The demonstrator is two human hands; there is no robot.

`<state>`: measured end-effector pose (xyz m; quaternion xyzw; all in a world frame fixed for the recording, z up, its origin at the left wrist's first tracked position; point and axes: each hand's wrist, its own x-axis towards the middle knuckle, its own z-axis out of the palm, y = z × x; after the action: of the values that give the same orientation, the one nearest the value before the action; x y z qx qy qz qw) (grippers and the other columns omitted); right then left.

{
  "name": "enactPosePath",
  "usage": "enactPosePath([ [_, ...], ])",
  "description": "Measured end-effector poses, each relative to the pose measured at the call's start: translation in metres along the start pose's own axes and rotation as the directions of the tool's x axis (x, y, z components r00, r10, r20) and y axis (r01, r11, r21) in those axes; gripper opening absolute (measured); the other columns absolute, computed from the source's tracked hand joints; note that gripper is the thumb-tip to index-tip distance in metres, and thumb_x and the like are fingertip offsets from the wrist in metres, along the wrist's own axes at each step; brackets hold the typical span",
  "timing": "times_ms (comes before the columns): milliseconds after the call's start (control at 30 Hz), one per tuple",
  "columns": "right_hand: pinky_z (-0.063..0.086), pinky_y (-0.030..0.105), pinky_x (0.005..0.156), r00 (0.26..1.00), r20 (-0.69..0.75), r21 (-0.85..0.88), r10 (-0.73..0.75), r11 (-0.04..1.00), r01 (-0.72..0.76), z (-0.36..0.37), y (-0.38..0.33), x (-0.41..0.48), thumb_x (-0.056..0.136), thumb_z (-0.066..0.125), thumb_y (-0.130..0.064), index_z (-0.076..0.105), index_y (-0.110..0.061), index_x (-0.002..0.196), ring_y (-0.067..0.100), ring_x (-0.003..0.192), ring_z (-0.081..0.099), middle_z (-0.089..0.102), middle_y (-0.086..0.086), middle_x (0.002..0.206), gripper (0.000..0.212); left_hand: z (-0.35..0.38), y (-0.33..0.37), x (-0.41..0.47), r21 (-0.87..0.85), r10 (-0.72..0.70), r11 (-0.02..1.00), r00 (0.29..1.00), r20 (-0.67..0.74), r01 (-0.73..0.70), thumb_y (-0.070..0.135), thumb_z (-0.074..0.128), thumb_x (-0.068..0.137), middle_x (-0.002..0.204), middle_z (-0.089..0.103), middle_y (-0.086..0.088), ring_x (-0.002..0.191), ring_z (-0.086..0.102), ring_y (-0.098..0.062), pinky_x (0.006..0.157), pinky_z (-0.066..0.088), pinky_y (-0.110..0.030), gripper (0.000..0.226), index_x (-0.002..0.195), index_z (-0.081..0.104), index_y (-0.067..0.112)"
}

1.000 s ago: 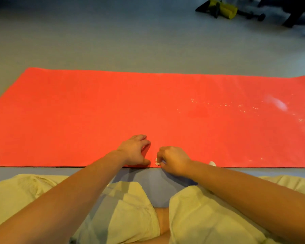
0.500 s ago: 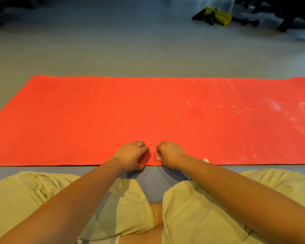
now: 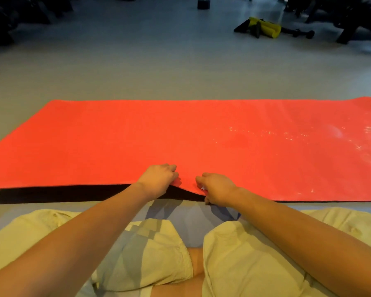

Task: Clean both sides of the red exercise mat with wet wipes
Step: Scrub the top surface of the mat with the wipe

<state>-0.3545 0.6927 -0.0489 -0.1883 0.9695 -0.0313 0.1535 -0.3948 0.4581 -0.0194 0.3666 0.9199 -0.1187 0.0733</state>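
Observation:
The red exercise mat (image 3: 180, 138) lies spread across the grey floor in front of my knees. Its near edge is lifted off the floor, with a dark gap under it on the left. My left hand (image 3: 157, 181) grips that near edge at the middle. My right hand (image 3: 217, 189) grips the edge just to the right, with a small white wet wipe (image 3: 202, 188) tucked in its fingers. Pale specks and a smear (image 3: 338, 133) mark the mat's right part.
I kneel in pale yellow shorts (image 3: 154, 254) at the mat's near side. A yellow and black bag with dumbbells (image 3: 266, 30) lies on the floor far right. Dark gym equipment (image 3: 13, 20) lines the far wall.
Both hands have closed on the mat's near edge and raised it off the floor. The camera has tilted up, showing more of the far floor.

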Motion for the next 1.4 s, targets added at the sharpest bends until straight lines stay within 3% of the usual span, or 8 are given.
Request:
enactPosePath([
  [267,0.037,0.037,0.055,0.970,-0.244,0.029,-0.010,0.999,0.018,0.006,-0.021,0.014,0.079,0.076,-0.016,0.051,-0.016,0.105,0.031,0.089,0.053,0.053,0.005,0.103,0.036,-0.016,-0.035,-0.012,0.016,-0.085,0.996,0.995,-0.056,0.086,0.002,0.056,0.089,0.112,0.055,-0.002,0.110,0.059,-0.027,0.066,0.040,-0.039,0.030,0.110,0.066,0.021],
  [400,0.049,0.044,0.060,0.974,-0.222,0.022,-0.049,0.998,0.056,0.017,-0.039,0.026,0.081,0.075,-0.020,0.050,-0.018,0.106,0.029,0.090,0.052,0.052,0.003,0.105,0.036,-0.001,-0.046,-0.028,-0.018,-0.115,0.993,0.992,-0.056,0.114,0.005,0.054,0.095,0.114,0.056,-0.001,0.114,0.058,-0.026,0.066,0.034,-0.037,0.031,0.115,0.067,0.025],
  [733,0.051,0.044,0.068,0.970,-0.182,-0.010,-0.159,0.987,0.160,0.037,-0.050,0.036,0.087,0.072,-0.026,0.056,-0.020,0.111,0.026,0.095,0.055,0.056,0.000,0.107,0.030,0.044,-0.047,-0.042,-0.085,-0.183,0.977,0.976,0.117,0.193,0.013,0.058,0.093,0.117,0.055,-0.002,0.113,0.058,-0.027,0.075,0.049,-0.040,0.032,0.121,0.064,0.027],
  [900,0.051,0.045,0.068,0.963,-0.201,0.008,-0.181,0.983,0.186,0.038,-0.052,0.039,0.090,0.064,-0.018,0.059,-0.018,0.110,0.029,0.093,0.056,0.057,0.002,0.103,0.020,0.047,-0.055,-0.037,-0.061,-0.181,0.981,0.980,0.087,0.186,0.023,0.069,0.089,0.110,0.056,0.003,0.106,0.061,-0.025,0.067,0.045,-0.036,0.024,0.112,0.065,0.031],
  [1067,0.051,0.044,0.067,0.947,-0.256,0.059,-0.192,0.975,0.214,0.029,-0.065,0.046,0.092,0.061,-0.019,0.064,-0.018,0.109,0.030,0.092,0.057,0.059,0.003,0.100,0.017,0.047,-0.070,-0.045,-0.058,-0.201,0.977,0.976,0.088,0.206,0.026,0.053,0.103,0.113,0.058,0.001,0.110,0.061,-0.026,0.068,0.039,-0.034,0.018,0.114,0.066,0.029],
  [1233,0.051,0.042,0.070,0.948,-0.213,0.054,-0.234,0.967,0.251,0.043,-0.076,0.044,0.093,0.065,-0.030,0.063,-0.020,0.112,0.026,0.098,0.056,0.057,0.001,0.104,0.021,0.058,-0.076,-0.051,-0.143,-0.191,0.962,0.947,0.259,0.233,0.024,0.064,0.094,0.109,0.059,-0.001,0.099,0.063,-0.028,0.072,0.047,-0.035,0.008,0.102,0.062,0.025],
  [1333,0.050,0.040,0.075,0.945,-0.225,0.103,-0.237,0.959,0.265,0.044,-0.072,0.046,0.100,0.054,-0.035,0.068,-0.024,0.115,0.024,0.098,0.055,0.056,-0.001,0.103,0.023,0.046,-0.076,-0.036,-0.227,-0.183,0.935,0.919,0.349,0.273,0.052,0.074,0.085,0.106,0.057,-0.005,0.091,0.059,-0.026,0.072,0.047,-0.032,0.032,0.096,0.063,0.023],
  [1400,0.051,0.041,0.074,0.935,-0.234,0.113,-0.267,0.948,0.299,0.046,-0.071,0.047,0.102,0.049,-0.031,0.070,-0.025,0.111,0.024,0.096,0.055,0.055,-0.001,0.100,0.024,0.039,-0.076,-0.020,-0.289,-0.173,0.915,0.920,0.351,0.282,0.063,0.073,0.082,0.115,0.054,-0.006,0.105,0.059,-0.027,0.081,0.047,-0.032,0.046,0.105,0.067,0.023],
])
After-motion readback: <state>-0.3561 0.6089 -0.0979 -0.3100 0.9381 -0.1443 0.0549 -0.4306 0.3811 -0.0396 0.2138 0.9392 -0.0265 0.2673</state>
